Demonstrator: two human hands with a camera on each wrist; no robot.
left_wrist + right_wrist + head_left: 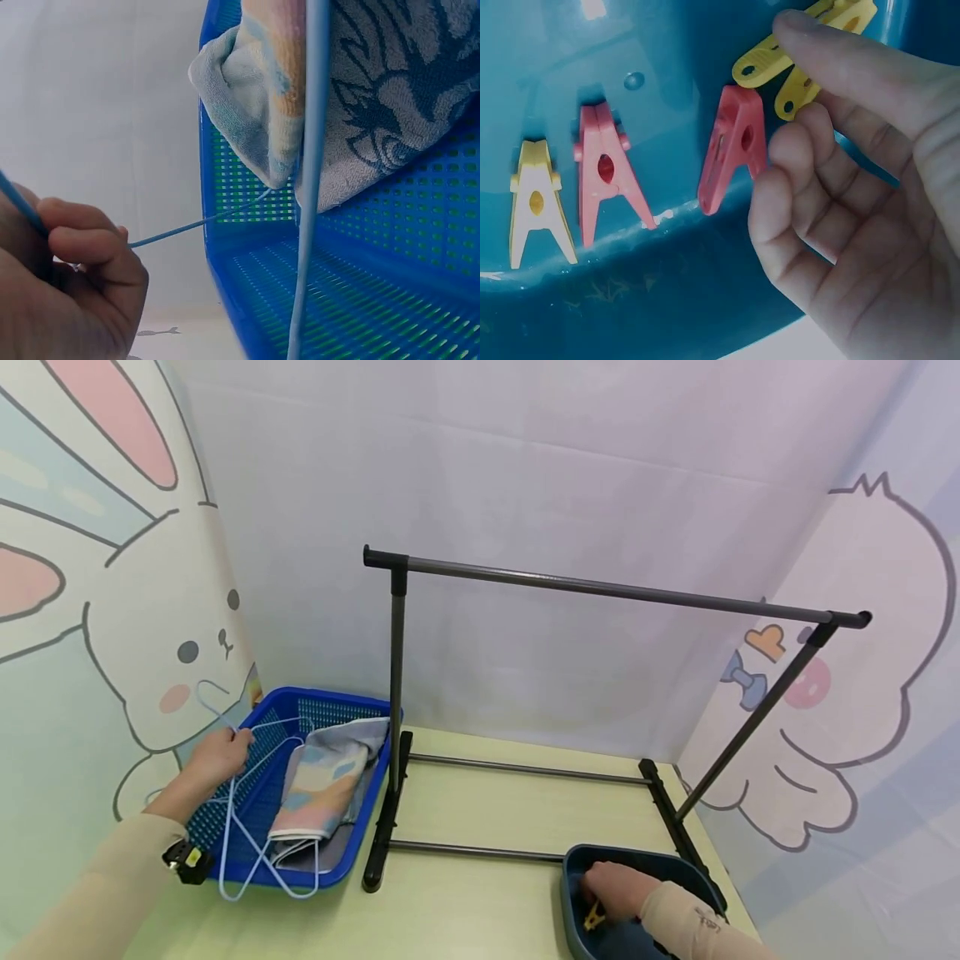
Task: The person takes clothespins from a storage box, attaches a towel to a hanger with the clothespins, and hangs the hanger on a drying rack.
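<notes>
At the left, my left hand (219, 755) grips a light blue clothes hanger (212, 683) just below its hook, over a blue basket. Light blue wires cross below the hand; whether they belong to one hanger or more I cannot tell. A folded pastel towel (324, 785) lies in the basket, with a grey patterned towel (397, 105) against it. Down inside a dark teal basin, my right hand (621, 891) pinches a yellow clothespin (802, 86) between thumb and fingers. Beside it lie two red clothespins (606, 176) and another yellow one (536, 202).
A dark metal rack stands in the middle, its top bar (600, 587) bare and its feet (386, 827) on the pale table (480, 810). The blue basket (358, 852) touches its left side; the teal basin (567, 893) sits at its front right corner. Printed curtains (525, 485) surround the table.
</notes>
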